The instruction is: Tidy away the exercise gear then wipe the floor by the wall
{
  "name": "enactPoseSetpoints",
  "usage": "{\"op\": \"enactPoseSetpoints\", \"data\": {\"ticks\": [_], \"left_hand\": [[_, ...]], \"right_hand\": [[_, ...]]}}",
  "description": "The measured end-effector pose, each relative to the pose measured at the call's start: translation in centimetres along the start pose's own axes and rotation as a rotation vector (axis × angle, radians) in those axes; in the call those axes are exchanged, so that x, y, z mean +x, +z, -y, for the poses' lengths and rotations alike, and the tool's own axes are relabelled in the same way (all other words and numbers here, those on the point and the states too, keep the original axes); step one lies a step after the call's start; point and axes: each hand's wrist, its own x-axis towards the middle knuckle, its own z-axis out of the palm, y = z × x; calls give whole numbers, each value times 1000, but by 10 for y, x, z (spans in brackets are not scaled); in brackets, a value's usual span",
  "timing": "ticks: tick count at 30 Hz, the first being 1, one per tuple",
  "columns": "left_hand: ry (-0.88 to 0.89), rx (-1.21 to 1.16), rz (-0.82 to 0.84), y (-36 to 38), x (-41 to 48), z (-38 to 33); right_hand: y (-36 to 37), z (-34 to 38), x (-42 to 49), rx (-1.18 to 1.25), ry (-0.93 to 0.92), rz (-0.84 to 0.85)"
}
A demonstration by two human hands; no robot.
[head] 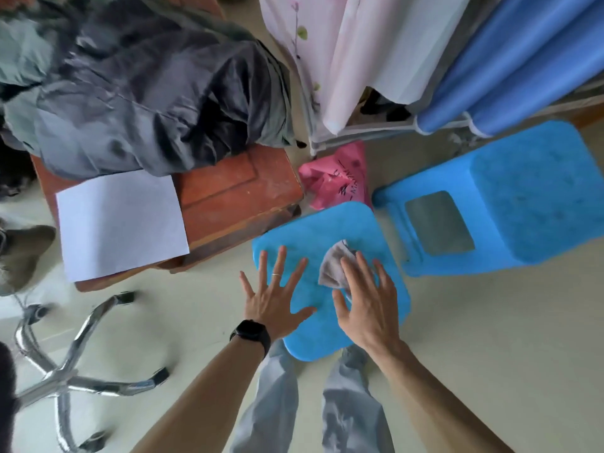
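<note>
Facing palm-down over the blue plastic stool (307, 233), both hands have straight, splayed fingers and grip nothing. The left hand (273, 299) is over the seat's left half. The right hand (366, 305) is just beside it, fingers overlapping a crumpled grey cloth (331, 268) that lies on the seat. Right of this stool a second blue stool (523, 191) lies tipped over, and beyond it sits a pink plastic bag (336, 174).

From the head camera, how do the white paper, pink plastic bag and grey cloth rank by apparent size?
1. white sheet of paper
2. pink plastic bag, partly hidden
3. grey cloth, partly under the right hand
</note>
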Motion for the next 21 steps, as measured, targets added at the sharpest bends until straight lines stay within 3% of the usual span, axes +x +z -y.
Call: {"op": "enactPoseSetpoints", "data": {"ticks": [3,7,14,21], "left_hand": [[57,12,-14,10,2,11],[160,35,-56,13,13,23],[181,165,-83,11,19,30],[158,181,-77,7,18,20]], "right_hand": [[18,-5,-9,-63,73,111],[19,-9,-11,-123,74,120],[28,-9,-12,-108,117,120],[-8,-15,0,37,76,370]]}}
